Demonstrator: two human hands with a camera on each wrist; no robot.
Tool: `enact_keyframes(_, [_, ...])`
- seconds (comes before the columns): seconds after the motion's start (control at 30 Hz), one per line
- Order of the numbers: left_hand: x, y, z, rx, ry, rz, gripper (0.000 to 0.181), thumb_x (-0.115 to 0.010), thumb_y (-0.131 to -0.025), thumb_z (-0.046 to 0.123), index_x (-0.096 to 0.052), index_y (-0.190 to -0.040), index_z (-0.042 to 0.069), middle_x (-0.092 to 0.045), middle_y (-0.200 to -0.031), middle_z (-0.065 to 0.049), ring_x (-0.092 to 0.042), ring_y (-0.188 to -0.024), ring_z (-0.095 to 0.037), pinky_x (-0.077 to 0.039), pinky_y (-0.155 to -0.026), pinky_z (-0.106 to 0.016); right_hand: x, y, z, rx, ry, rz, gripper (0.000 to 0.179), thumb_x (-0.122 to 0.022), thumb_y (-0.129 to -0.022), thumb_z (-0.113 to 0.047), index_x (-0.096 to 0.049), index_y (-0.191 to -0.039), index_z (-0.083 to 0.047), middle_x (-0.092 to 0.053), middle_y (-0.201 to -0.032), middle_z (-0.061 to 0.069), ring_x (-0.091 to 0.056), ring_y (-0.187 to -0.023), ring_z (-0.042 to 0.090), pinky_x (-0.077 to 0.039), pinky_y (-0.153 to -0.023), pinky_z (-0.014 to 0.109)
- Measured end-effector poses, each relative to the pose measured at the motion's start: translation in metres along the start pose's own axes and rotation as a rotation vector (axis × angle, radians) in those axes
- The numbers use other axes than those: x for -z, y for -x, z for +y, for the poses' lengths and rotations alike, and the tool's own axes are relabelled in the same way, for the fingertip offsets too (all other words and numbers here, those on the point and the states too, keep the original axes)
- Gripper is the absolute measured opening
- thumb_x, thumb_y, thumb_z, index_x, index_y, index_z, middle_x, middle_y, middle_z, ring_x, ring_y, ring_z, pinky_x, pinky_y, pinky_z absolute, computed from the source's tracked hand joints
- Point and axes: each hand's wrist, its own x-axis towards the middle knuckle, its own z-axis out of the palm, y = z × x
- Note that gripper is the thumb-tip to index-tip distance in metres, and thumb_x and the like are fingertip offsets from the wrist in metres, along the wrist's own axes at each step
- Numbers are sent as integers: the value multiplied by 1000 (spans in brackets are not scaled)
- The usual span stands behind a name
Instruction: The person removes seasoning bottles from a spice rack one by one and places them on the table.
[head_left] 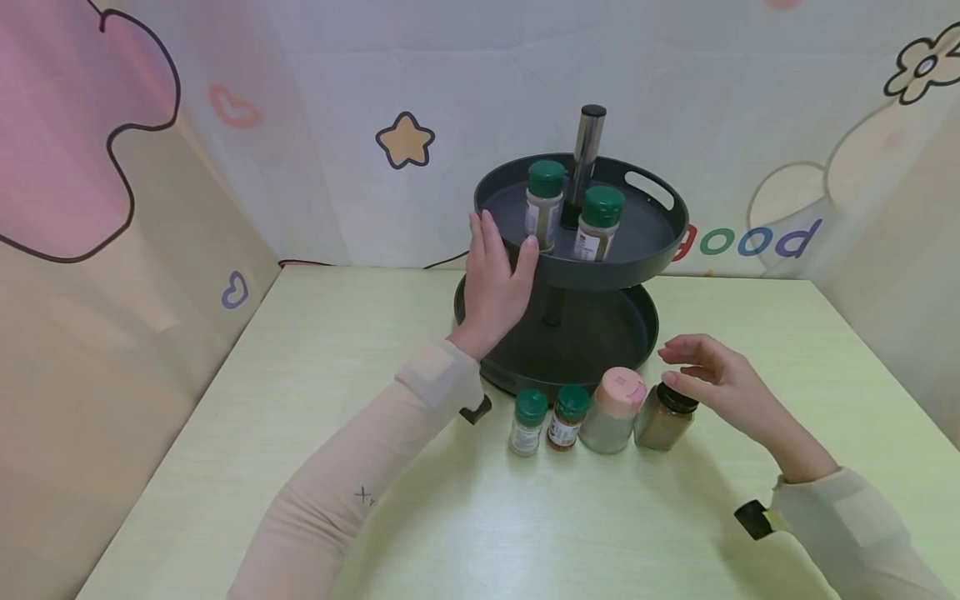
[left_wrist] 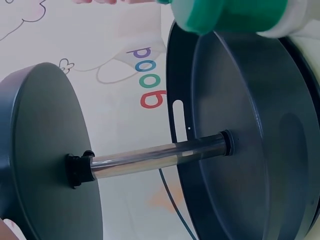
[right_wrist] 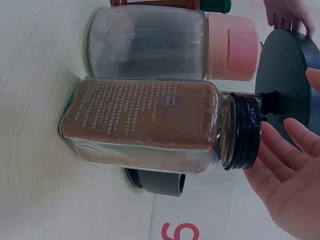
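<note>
A black two-tier round tray stands at the back of the table. My left hand [head_left: 498, 279] rests, fingers extended, against the left front rim of its upper tier [head_left: 615, 273]. On that tier stand two spice bottles with green caps, one at left [head_left: 543, 212] and one at right [head_left: 600, 221]. My right hand [head_left: 723, 387] hovers by a square glass jar [right_wrist: 145, 115] of brown powder, its loosely bent fingers near the black lid [right_wrist: 245, 131]. Whether a fingertip touches the lid is unclear. Left of that jar stands a glass jar with a pink lid [head_left: 621, 392].
Left of the pink-lidded jar stand two small green-capped bottles, one with reddish contents [head_left: 564, 432] and one with pale contents [head_left: 526, 435]. The lower tier [head_left: 592, 333] lies just behind this row. A metal post [head_left: 588, 142] rises through the upper tier.
</note>
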Motion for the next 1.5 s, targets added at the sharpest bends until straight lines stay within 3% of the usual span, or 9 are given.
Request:
enact_keyframes(0.3, [-2,6,1,-18,-23,24,72,-32,-89,50,-2,-143,13,7,-150,0,-5,-138,-21,-16,-110,-42,-1,0,0,-9,0,5,38,-53,-87,-19,-43,-118,0,-49,-103,-17,-51,-93,-9,-41,-78,4])
enact_keyframes(0.57, [5,-8,-3,-1,128,2,68,-30,-92,45,-1,-143,10,6,-150,-1,1,-138,-17,-10,-111,-39,-2,-2,-1,11,-12,26,35,-52,-88,-18,-44,-117,1,-50,-101,-19,-51,-91,-10,-41,-78,4])
enact_keyframes(0.7, [10,-17,-6,22,169,-15,67,-27,-92,46,1,-143,12,7,-150,2,5,-138,-13,-8,-112,-35,-3,-5,-6,48,-16,91,32,-51,-88,-19,-47,-113,0,-52,-98,-19,-53,-88,-8,-43,-76,5])
enact_keyframes(0.87, [12,-27,-10,33,148,-21,65,-26,-92,45,1,-143,13,7,-150,3,5,-138,-12,-7,-112,-33,-4,-12,-18,102,-35,196,29,-52,-87,-17,-50,-109,2,-56,-97,-16,-55,-87,-4,-45,-74,6])
enact_keyframes(1.2, [14,-32,-13,-2,94,-28,60,-25,-95,37,-3,-143,8,3,-151,-2,3,-138,-13,-7,-112,-30,-1,-32,-52,222,-43,391,25,-56,-83,-6,-54,-105,6,-55,-97,-20,-53,-92,-6,-40,-82,5])
enact_keyframes(1.5, [14,-34,-13,-8,80,-47,60,-27,-94,33,-3,-143,6,3,-151,-3,3,-138,-13,-7,-112,-29,1,-41,-66,246,-41,452,30,-58,-82,-7,-52,-109,5,-54,-101,-17,-51,-96,-4,-38,-87,7])
